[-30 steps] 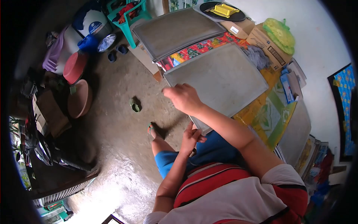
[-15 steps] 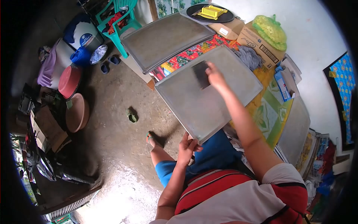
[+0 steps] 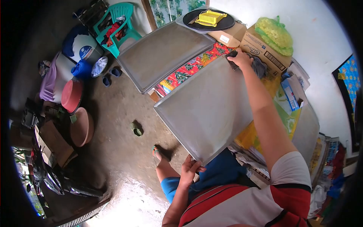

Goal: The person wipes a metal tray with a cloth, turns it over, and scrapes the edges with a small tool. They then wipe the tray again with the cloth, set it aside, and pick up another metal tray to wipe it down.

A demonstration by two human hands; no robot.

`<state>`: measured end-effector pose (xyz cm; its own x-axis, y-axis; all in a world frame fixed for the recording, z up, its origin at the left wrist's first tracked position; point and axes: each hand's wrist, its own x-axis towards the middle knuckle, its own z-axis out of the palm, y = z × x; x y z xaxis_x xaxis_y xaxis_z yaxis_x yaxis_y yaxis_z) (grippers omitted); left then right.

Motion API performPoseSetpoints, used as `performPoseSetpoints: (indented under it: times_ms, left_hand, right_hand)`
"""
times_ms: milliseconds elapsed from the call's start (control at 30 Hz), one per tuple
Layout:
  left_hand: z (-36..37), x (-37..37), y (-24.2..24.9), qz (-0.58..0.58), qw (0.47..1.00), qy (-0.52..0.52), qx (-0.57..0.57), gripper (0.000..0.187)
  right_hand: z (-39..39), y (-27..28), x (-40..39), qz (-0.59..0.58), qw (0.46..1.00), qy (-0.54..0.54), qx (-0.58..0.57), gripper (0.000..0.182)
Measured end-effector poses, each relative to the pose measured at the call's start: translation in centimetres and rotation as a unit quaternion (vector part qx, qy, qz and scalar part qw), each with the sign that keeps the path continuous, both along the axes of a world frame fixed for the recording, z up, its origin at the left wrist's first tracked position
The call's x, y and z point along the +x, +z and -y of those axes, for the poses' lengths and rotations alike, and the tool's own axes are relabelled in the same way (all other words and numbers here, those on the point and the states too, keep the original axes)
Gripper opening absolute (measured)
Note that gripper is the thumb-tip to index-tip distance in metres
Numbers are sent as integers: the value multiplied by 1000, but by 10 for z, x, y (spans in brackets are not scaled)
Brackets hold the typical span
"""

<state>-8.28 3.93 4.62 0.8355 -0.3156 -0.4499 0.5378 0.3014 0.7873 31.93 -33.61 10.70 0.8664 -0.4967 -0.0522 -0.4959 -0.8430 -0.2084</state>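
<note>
Metal tray [image 3: 206, 108] lies before us, its near corner jutting past the table toward our blue shorts [image 3: 223, 166]; our left hand [image 3: 189, 170] is partly closed on that corner, fingers curled; our right hand [image 3: 242, 59] is partly closed over a dark pad [image 3: 233, 65] at the far corner, the arm stretched across the right side. We see dull grey metal, flat and rectangular, with a thin raised rim and a soft sheen; a browner sheet [image 3: 166, 55] of like shape rests beyond it, and a strip of red patterned cloth [image 3: 189, 72] shows between the two; yellow cloth [image 3: 247, 135] lies along our right side. We have a crumpled grey cloth [image 3: 259, 68] and a cardboard box [image 3: 264, 51] close by our right hand; to our left, past the long rim, bare concrete floor [image 3: 117, 125] opens out, one green clog [image 3: 137, 129] on it.
</note>
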Motion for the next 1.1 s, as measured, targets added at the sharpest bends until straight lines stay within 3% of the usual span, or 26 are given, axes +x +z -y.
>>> performPoseSetpoints:
  times_ms: [233,533,700,1100]
  left_hand:
    - [-2,0,-11,-4,1000,-1,-7,46]
    - [-2,0,-7,3,1000,-6,-23,42]
    - [-2,0,-13,10,1000,-5,-22,42]
    - [-5,3,-15,46,999,-24,1,41]
  right_hand:
    - [-11,-1,1,-42,985,144,83,88]
    - [-100,2,-20,-38,955,295,16,71]
    - [-171,1,-49,31,928,369,-32,71]
    - [-284,1,-104,60,906,417,-44,67]
